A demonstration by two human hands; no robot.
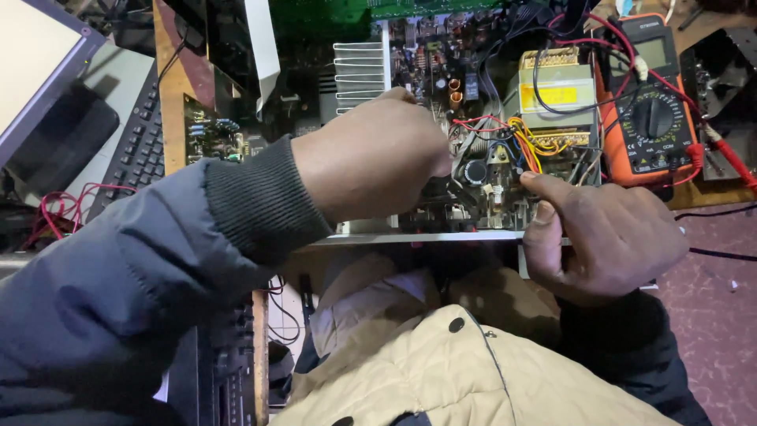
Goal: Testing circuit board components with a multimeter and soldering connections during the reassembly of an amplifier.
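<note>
Beige jacket (441, 363) below, I'm watching left hand (371, 154) pinching, possibly a probe, into circuit board (465, 181), right hand (607, 233) curled, bracing chassis; slipping risks shorting wires (528, 138).

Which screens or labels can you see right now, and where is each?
Multimeter: right of the open chassis, orange casing, grey rectangular screen on top, black dial below.
Yellow label: rectangular, on the pale transformer beside the multimeter.
Monitor: far left, tilted, pale blank screen, grey frame.
</note>
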